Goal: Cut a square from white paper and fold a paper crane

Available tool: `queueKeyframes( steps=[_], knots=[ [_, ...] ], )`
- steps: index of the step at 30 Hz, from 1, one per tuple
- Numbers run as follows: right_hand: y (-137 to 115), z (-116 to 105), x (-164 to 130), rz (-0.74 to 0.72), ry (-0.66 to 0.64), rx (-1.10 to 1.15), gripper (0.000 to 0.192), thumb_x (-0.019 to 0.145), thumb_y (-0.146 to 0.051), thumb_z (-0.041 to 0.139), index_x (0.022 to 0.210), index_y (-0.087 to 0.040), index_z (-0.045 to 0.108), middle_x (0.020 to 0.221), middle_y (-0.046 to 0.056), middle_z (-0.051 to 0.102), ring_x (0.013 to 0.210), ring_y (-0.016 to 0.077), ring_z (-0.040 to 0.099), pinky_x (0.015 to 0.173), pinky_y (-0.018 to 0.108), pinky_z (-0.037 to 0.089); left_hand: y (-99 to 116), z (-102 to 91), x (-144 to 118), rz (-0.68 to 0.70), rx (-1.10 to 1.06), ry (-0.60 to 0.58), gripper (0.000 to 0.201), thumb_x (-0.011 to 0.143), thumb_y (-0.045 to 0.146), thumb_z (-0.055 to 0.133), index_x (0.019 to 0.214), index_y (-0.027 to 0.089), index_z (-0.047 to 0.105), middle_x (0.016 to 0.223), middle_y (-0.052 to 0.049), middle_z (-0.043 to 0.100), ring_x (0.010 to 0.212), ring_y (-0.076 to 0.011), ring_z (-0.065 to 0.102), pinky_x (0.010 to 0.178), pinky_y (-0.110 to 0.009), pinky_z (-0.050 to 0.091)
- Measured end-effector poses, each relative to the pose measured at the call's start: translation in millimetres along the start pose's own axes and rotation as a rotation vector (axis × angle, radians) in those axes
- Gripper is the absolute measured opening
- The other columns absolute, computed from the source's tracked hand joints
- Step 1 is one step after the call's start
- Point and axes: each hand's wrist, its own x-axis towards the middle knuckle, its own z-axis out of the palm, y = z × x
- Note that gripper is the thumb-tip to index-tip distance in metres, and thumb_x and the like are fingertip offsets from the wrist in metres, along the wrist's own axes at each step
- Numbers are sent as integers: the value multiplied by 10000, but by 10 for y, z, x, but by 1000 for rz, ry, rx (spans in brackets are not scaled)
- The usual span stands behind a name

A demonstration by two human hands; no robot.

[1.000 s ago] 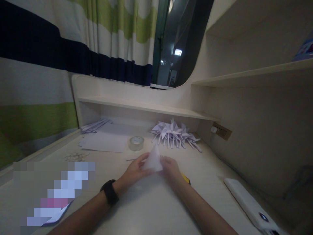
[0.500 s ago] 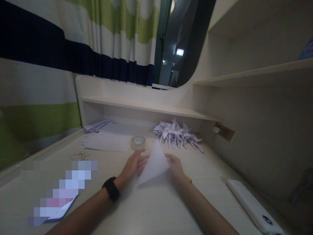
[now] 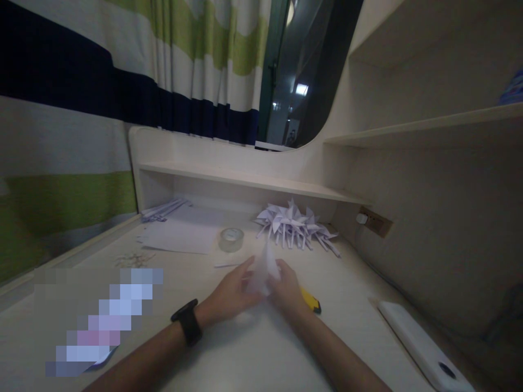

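Between my hands, above the desk, stands a folded sheet of white paper [image 3: 263, 272], its pointed tip upward and its outline a little blurred. My left hand [image 3: 232, 288], with a black watch on the wrist, grips the paper's left side. On the right side my right hand [image 3: 286, 284] pinches it, fingers partly behind the sheet. Just beyond my left fingertips a thin white paper strip [image 3: 227, 265] lies flat. A yellow and black tool [image 3: 311, 300] shows from behind my right wrist, its kind partly hidden.
Behind my hands sit a roll of clear tape [image 3: 231, 239] and a pile of white paper pinwheels [image 3: 292, 220]. Paper sheets [image 3: 180, 231] and small pale bits [image 3: 134, 259] lie at the left, near a blurred-out phone [image 3: 110, 321]. A white device [image 3: 420, 343] rests at the right.
The paper has gone from a wide triangle to a narrower folded shape. My left hand has come in closer and lower around it. The paper strip and more of the yellow tool now show.
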Motion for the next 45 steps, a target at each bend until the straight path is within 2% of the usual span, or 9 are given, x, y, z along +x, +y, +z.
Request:
queueKeyframes(
  steps=[5, 12, 17, 22, 26, 34, 39, 42, 45],
  knots=[
    [-96, -36, -25, -18, -25, -150, 252, 720, -287, 648, 938, -163, 636, 849, 64, 700, 749, 222, 641, 639, 296, 506, 10, -45, -9, 33, 72, 137, 575, 853, 288, 533, 1392, 172, 371, 1380, -147, 462, 1151, -279, 532, 945, -401, 426],
    [-60, -111, 48, 23, -54, -4, 332, 700, -292, 673, 993, -137, 651, 890, 73, 716, 773, 238, 652, 654, 311, 515, 30, -185, 106, -142, -281, 401, 444, 794, 412, 603, 1091, 84, 630, 956, -126, 710, 836, -273, 654, 693, -337, 497],
    [118, -178, 151, 71, -7, 109, 377, 657, -346, 730, 957, -127, 663, 823, 61, 717, 693, 218, 641, 601, 290, 495, 8, -236, 151, -148, -646, 333, 452, 771, 395, 672, 1112, 106, 607, 974, -132, 702, 847, -262, 656, 694, -341, 509],
    [216, -193, 178, 142, -27, 291, 365, 633, -395, 768, 852, -119, 674, 678, 35, 685, 556, 172, 595, 521, 259, 450, 37, -260, 141, -145, -754, 259, 434, 796, 365, 667, 1133, 100, 602, 1071, -173, 668, 928, -278, 638, 757, -368, 514],
    [215, -251, 206, 205, -90, 369, 360, 624, -388, 781, 851, -125, 683, 666, 36, 681, 525, 161, 583, 515, 266, 452, 50, -380, 133, -185, -668, 200, 435, 783, 348, 680, 1142, 112, 610, 1080, -166, 665, 916, -269, 639, 777, -387, 514],
    [267, -341, 220, 246, -257, 344, 331, 616, -385, 783, 783, -114, 691, 636, 29, 658, 532, 149, 571, 507, 248, 436, 90, -616, 110, -264, -87, 122, 403, 708, 414, 701, 976, 113, 689, 842, -112, 703, 741, -260, 651, 567, -333, 523],
    [232, -351, 209, 211, -278, 292, 318, 625, -384, 770, 762, -105, 700, 606, 21, 636, 533, 140, 558, 507, 241, 438, 92, -625, 103, -252, -12, 92, 391, 714, 432, 678, 914, 97, 692, 764, -92, 693, 669, -228, 636, 530, -298, 504],
    [195, -360, 213, 172, -265, 305, 404, 612, -347, 777, 944, -131, 696, 709, 31, 672, 584, 153, 586, 533, 253, 470, 106, -631, 101, -246, -49, 86, 369, 710, 413, 689, 901, 97, 696, 748, -80, 691, 656, -211, 628, 538, -284, 498],
    [136, -408, 216, 155, -272, 365, 706, 603, -274, 782, 1260, -208, 531, 831, 29, 691, 618, 154, 614, 563, 267, 501, 113, -651, 95, -253, -128, 109, 330, 704, 377, 704, 883, 100, 703, 758, -84, 695, 667, -211, 626, 549, -281, 495]
  ],
)
